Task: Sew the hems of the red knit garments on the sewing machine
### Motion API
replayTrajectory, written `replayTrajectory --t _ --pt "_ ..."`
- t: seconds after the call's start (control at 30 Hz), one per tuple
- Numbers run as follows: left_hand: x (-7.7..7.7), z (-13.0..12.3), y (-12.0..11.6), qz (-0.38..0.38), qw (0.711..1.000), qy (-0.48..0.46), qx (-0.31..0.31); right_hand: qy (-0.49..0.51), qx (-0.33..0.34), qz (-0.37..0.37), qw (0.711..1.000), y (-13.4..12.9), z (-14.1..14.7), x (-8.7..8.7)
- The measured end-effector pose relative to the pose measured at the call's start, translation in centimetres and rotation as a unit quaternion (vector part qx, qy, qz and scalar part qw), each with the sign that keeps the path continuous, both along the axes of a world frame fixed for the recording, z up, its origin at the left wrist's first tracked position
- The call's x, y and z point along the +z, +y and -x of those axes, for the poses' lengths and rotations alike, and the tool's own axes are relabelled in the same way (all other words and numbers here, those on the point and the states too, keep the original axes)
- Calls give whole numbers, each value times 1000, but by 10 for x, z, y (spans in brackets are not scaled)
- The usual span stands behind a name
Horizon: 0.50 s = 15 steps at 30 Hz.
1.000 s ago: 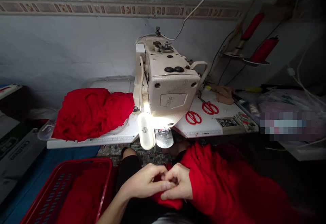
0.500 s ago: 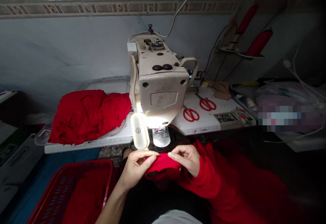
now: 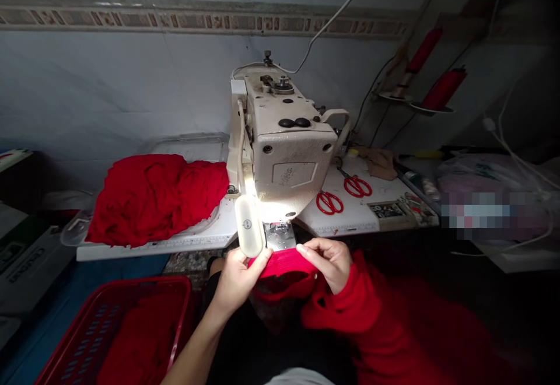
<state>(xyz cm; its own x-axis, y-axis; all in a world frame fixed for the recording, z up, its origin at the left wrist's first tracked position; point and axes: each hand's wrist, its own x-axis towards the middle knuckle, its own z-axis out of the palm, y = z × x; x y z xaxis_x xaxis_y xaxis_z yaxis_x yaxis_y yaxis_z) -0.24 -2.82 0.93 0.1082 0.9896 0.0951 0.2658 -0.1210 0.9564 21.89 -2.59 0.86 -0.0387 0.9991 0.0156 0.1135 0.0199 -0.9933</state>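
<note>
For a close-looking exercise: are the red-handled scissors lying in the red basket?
No, both pairs of scissors lie on the white sewing table beside the sewing machine.

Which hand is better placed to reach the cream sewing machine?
Probably the right hand: its fingers pinch the red fabric band near the metal needle plate, clear of the white lamp.

The red fabric band [image 3: 284, 262] now sits nearer the needle plate [image 3: 276, 236].
</note>
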Motion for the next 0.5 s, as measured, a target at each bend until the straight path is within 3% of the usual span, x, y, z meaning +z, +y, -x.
replayTrajectory --t 0.1,0.27,0.5 --pt "3 -2 10 25 999 -6 36 32 -19 17 999 9 -1 -7" --pt "4 -6 26 -28 998 -6 63 74 -29 26 997 24 -5 -18" --pt "-18 -17 41 -64 994 -36 81 91 -42 36 994 42 -16 -27"
